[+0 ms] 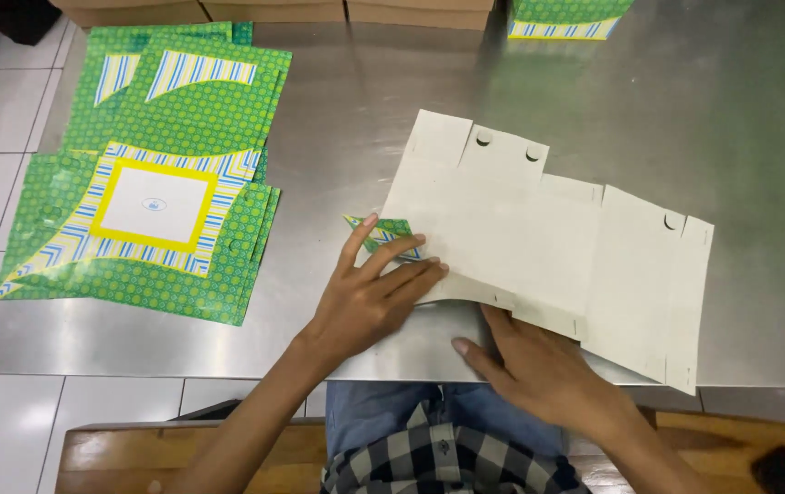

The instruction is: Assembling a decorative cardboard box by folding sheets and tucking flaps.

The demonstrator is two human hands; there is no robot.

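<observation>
**Both hands down on a flat carton blank**

Centre of the steel worktop [338, 137]: a die-cut carton blank [539, 238], lying plain grey side up, panels spread toward three o'clock, tabs with half-round notches along the twelve o'clock edge. At nine o'clock of the blank, a folded-over flap [383, 233] showing its green, blue-striped printed face.

Left hand [370, 297] pressing flat at the blank's near left corner, fingers [392, 256] spread and laid across that flap, grip open, nothing clamped, just palm and fingertips bearing down. Right hand [539, 366] at six o'clock of the blank, along its near edge, thumb [477, 352] out on the bare steel, fingertips tucked beneath the card where the edge lifts slightly; how far those fingers curl, impossible to tell, since hidden under the sheet.

Over at nine to ten o'clock, well apart from the hands: a fanned stack of printed blanks [155, 201], green with yellow-bordered white squares, face up. At twelve o'clock, brown cardboard boxes [274, 11] along the far edge, and just toward one o'clock a finished green box [566, 18]. Below, at six o'clock, a checked shirt [447, 457] and a wooden bench [182, 457].
</observation>
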